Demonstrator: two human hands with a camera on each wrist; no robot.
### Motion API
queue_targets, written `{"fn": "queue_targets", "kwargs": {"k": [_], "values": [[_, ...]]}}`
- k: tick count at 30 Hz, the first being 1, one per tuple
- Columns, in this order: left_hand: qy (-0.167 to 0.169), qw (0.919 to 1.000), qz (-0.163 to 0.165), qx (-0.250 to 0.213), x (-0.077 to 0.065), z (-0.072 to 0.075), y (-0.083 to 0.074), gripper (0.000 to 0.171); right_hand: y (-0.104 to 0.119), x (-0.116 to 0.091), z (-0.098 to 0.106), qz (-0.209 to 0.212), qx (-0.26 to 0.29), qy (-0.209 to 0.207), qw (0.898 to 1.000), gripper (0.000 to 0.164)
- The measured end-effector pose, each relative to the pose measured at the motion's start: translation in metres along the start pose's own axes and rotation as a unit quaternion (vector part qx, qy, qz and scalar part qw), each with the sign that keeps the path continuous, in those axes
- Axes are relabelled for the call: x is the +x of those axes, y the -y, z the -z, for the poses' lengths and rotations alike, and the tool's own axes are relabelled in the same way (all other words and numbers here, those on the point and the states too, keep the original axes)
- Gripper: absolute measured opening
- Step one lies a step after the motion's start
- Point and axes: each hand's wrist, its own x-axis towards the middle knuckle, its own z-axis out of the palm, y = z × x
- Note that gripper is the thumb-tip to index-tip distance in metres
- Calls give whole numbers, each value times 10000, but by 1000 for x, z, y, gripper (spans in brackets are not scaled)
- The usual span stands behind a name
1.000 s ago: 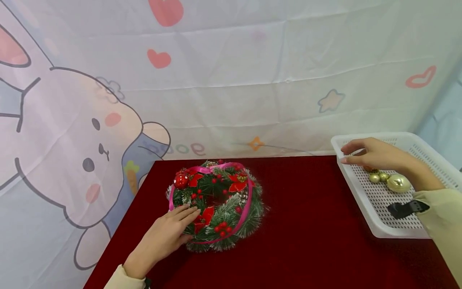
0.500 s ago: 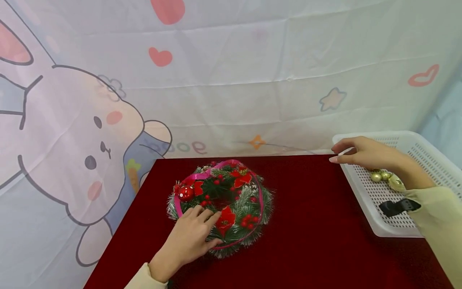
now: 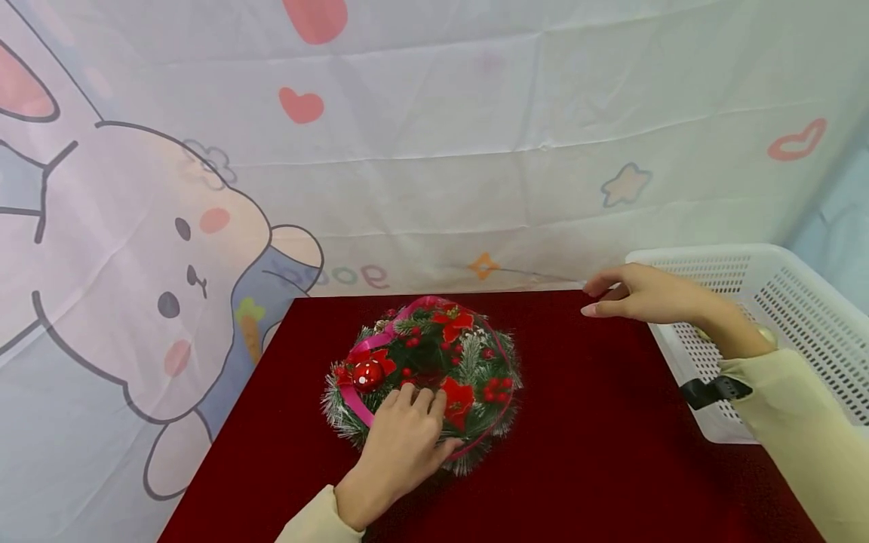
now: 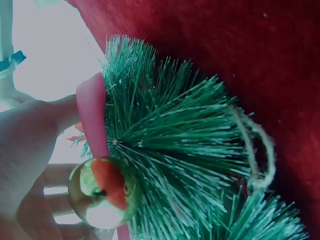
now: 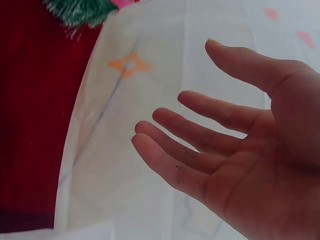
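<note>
A green Christmas wreath [image 3: 468, 362] with frosted tips, red poinsettias, berries and a pink ribbon [image 4: 92, 115] lies on the dark red cloth. My left hand [image 3: 403, 445] grips its near side, fingers bent over the ring toward the middle and thumb at the outer front. Close to that palm, the left wrist view shows a shiny gold-and-red ball [image 4: 102, 192] and, farther along, a twine loop [image 4: 262, 155]. A red dotted ball [image 3: 368, 375] sits on the wreath's left part. My right hand [image 3: 652, 296] is in the air by the basket's left edge, fingers spread and holding nothing.
A white perforated basket [image 3: 815, 302] stands at the right; gold ornaments [image 3: 767, 335] inside are mostly hidden by my right forearm. Behind the red-covered table [image 3: 577, 452] hangs a pale printed curtain [image 3: 434, 188] with a cartoon rabbit on its left.
My left hand has moved right, its fingers curling over the wreath, which has turned counterclockwise and shifted slightly right. My right hand has moved left from above the basket, empty.
</note>
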Motion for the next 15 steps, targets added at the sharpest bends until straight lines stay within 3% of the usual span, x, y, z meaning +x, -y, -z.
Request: {"fn": "queue_targets", "kwargs": {"k": [7, 15], "values": [[17, 9997, 27, -232, -3, 4, 6, 72, 12, 6, -13, 258, 19, 95, 9996, 50], [-223, 9961, 85, -844, -11, 20, 45, 74, 24, 7, -24, 406, 34, 60, 9992, 49]]}}
